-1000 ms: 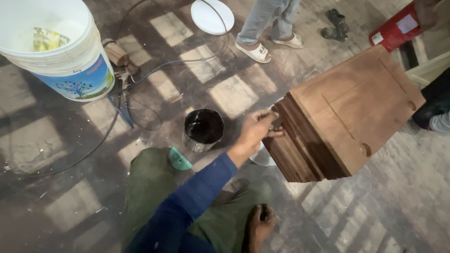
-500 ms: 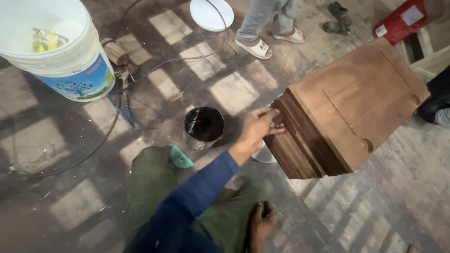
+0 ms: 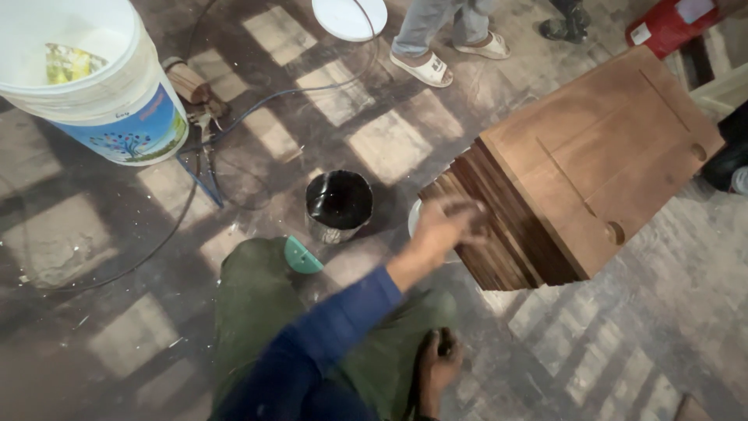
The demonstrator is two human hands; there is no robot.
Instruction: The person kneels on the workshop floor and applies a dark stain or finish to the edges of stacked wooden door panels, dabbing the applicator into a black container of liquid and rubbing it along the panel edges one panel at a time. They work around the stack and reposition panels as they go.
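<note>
At the near end face of the stack: we logged the left hand [image 3: 446, 226] pressed against the layered edges of the stack of wooden boards [image 3: 592, 164], motion-blurred.
Left hand state: fingers curled in towards the wood. We could not tell whether they gripped a rag or pad or were bare.
Right hand state: the right hand [image 3: 438, 365] rested on the green-trousered knee, loosely curled. We could not tell whether it held anything.
Work position: the stack sat towards the right side of the floor [image 3: 117, 327], tilted, with its near end beside the knee and its far end towards the floor's far right corner.
Supply: a small tin [image 3: 338, 204] of glossy black liquid stood on the floor just left of the working hand, within easy reach.
Technique note (our judgement): strokes ought to run along the board edges, with even pressure. The free hand could steady the stack, as it looked tilted. The elbow should pass clear of the open tin.
Appearance of stack: reddish-brown top face with a shallow groove and round notches at one long edge. The end face was darker and striped by the many layers.
Surroundings: a white bucket [image 3: 93, 86] stood at the far left corner, with a cable [image 3: 265, 101] trailing beside it. Another person's feet [image 3: 425, 68] stood at the far edge.
</note>
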